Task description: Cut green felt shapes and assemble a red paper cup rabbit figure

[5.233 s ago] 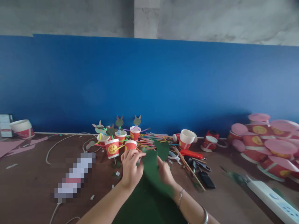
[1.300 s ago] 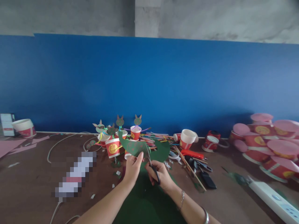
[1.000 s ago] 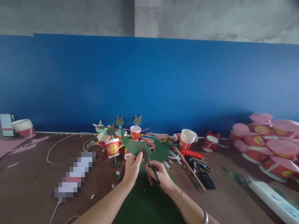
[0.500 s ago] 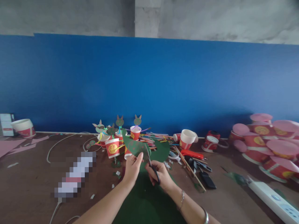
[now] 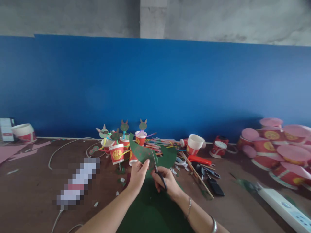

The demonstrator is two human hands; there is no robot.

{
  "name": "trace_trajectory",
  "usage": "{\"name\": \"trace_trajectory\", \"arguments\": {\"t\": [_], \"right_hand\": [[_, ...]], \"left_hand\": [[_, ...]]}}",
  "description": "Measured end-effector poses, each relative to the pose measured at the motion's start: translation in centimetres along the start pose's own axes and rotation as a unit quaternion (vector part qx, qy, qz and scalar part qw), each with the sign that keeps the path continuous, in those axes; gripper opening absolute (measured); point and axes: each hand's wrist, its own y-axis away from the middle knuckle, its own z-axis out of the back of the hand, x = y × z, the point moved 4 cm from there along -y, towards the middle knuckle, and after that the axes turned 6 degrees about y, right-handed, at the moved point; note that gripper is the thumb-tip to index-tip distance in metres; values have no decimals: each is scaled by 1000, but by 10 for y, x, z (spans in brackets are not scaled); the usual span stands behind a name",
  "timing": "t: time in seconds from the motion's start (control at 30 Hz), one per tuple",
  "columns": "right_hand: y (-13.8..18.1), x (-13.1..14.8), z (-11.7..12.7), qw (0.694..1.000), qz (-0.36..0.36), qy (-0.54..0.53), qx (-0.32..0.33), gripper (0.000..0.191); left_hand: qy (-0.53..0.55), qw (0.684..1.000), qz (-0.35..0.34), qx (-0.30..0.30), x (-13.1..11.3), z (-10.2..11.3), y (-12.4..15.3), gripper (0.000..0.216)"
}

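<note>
Holds curved dark-green paper piece [image 5: 143, 152] to black-handled metal scissors [image 5: 160, 175]

Grasps the paper piece at its near edge with the left hand [image 5: 139, 174], thumb on top. Grips the scissors in the right hand [image 5: 167, 182], fingers curled about the handles; points the blades toward the far side, across the right end of the paper piece. Cannot tell how deep the cut runs. Wears a chain-like silver bracelet [image 5: 189, 207] on the right wrist. Holds the paper piece mid-scene, beyond a broad dark-green paper sheet [image 5: 150, 210] on the brown tabletop [image 5: 31, 181]. Just right of the blades, a rounded dark-green paper shape [image 5: 169, 157].

Farther, to the left, a cluster of red paper cups with gold emblems [image 5: 117, 154], topped with green eared paper heads [image 5: 124, 125]. Right of these, a heap of thin multicoloured sticks [image 5: 162, 142]. Farther right, a white-and-red paper cup [image 5: 194, 144]; nearer, an orange-red tool [image 5: 199, 160], a slanting thin wooden stick [image 5: 198, 175] and a black rectangular object [image 5: 216, 187].

At right, piled red cups with pink paper discs [image 5: 291, 152]; nearer, a white power strip [image 5: 282, 204]. At left, a pixelated patch [image 5: 79, 183], contents unreadable, and pink paper sheets [image 5: 12, 152]. Behind everything, a blue panel [image 5: 155, 81].
</note>
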Motion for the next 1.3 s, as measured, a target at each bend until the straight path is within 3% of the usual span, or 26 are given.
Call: {"name": "trace_trajectory", "arguments": {"t": [0.47,1.13,1.3], "right_hand": [[-2,-4,3,1000,-10,17,-4,34],[-2,-4,3,999,-14,32,-14,36],[-3,-4,5,1000,-6,17,-26,36]], "left_hand": [[-12,999,-24,35,2,-1,-1,36],[19,1000,-10,-14,-9,2,0,38],[14,997,14,73,-6,-6,2,29]]}}
